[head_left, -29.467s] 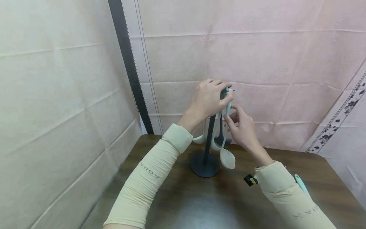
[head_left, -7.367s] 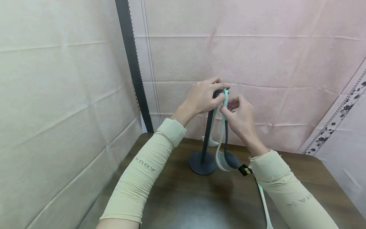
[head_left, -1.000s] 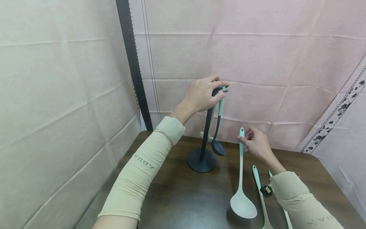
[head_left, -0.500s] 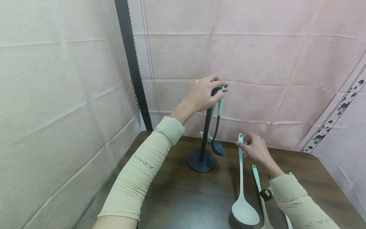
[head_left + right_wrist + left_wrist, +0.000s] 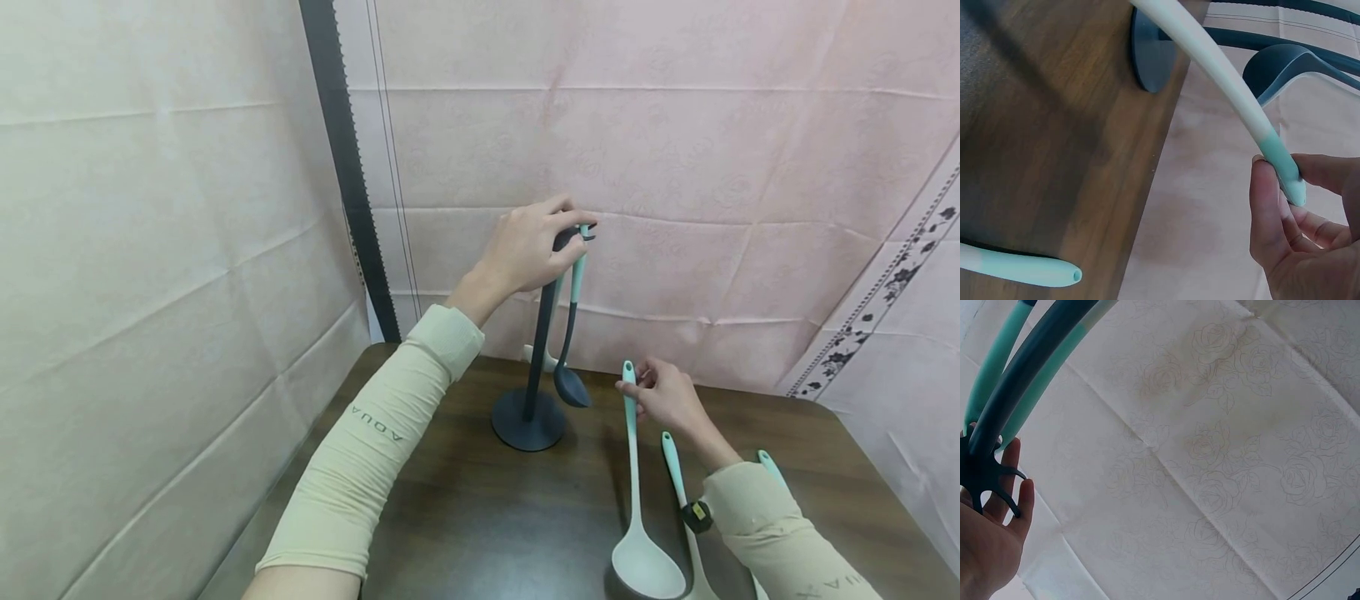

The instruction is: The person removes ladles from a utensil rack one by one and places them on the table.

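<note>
At the top of the black utensil stand [image 5: 540, 358], my left hand [image 5: 523, 246] grips the hooked head, its fingers curved over it. The hooks [image 5: 997, 478] show against that palm in the left wrist view. Still hanging there are a dark ladle [image 5: 572, 388] with a teal handle and a white utensil [image 5: 550, 360] partly behind the pole. To the right, my right hand [image 5: 670, 400] pinches the teal handle end of a white ladle [image 5: 648, 568] between thumb and fingers. Its bowl hangs low, close over the front of the table, with the handle slanting up.
Right of the white ladle, a utensil with a teal handle [image 5: 672, 467] lies on the wooden table [image 5: 450, 517]. Another teal handle [image 5: 771, 465] shows beyond the right sleeve, which hides part of it. Pale cloth walls [image 5: 675, 150] stand behind and at the left.
The white ladle, on the stand several seconds ago, is off it. Over the last second my right hand has lowered it toward the table. My left hand stays on the stand; fewer utensils hang there.
</note>
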Demonstrator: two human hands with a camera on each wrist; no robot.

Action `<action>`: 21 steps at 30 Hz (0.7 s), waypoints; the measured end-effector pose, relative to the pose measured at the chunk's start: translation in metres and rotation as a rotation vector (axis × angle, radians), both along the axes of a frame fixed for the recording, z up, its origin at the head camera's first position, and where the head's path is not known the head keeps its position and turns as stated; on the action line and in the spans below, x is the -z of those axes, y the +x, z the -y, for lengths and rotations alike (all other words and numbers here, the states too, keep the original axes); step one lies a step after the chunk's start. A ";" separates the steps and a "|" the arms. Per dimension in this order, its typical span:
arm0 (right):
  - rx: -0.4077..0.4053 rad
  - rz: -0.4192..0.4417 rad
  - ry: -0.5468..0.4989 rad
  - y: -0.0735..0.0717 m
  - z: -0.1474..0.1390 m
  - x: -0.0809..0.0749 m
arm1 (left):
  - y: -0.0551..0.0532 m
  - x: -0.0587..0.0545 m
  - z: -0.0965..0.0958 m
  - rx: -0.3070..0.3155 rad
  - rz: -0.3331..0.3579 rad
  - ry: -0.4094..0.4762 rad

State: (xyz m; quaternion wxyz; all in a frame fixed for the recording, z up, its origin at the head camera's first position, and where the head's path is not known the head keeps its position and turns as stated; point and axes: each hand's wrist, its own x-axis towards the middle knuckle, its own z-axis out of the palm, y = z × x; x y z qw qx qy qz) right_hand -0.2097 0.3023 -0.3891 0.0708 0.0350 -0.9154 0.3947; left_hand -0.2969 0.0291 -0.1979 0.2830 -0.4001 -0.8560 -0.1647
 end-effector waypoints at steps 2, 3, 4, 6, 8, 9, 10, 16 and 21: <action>-0.005 0.004 -0.005 0.000 -0.001 0.002 | 0.000 0.000 0.000 0.003 0.002 0.002; -0.006 0.006 -0.006 0.000 -0.001 0.003 | 0.000 0.000 0.000 0.003 0.003 0.002; -0.005 0.009 -0.012 0.000 -0.001 0.004 | 0.001 0.000 0.000 0.001 0.003 0.002; -0.003 0.012 -0.017 0.000 -0.003 0.008 | 0.001 0.000 0.000 -0.002 0.005 0.001; 0.001 0.014 -0.021 -0.001 -0.003 0.012 | 0.001 0.000 0.000 -0.007 0.007 -0.003; 0.004 0.016 -0.023 -0.001 -0.004 0.014 | 0.001 0.000 -0.001 -0.009 0.009 -0.005; 0.004 0.020 -0.029 -0.001 -0.004 0.016 | 0.001 -0.001 -0.001 -0.010 0.010 -0.007; 0.017 0.053 -0.045 -0.002 -0.005 0.024 | 0.000 -0.001 0.000 -0.008 0.011 -0.009; 0.022 0.064 -0.044 -0.001 -0.005 0.025 | 0.000 -0.001 0.001 -0.002 0.013 -0.001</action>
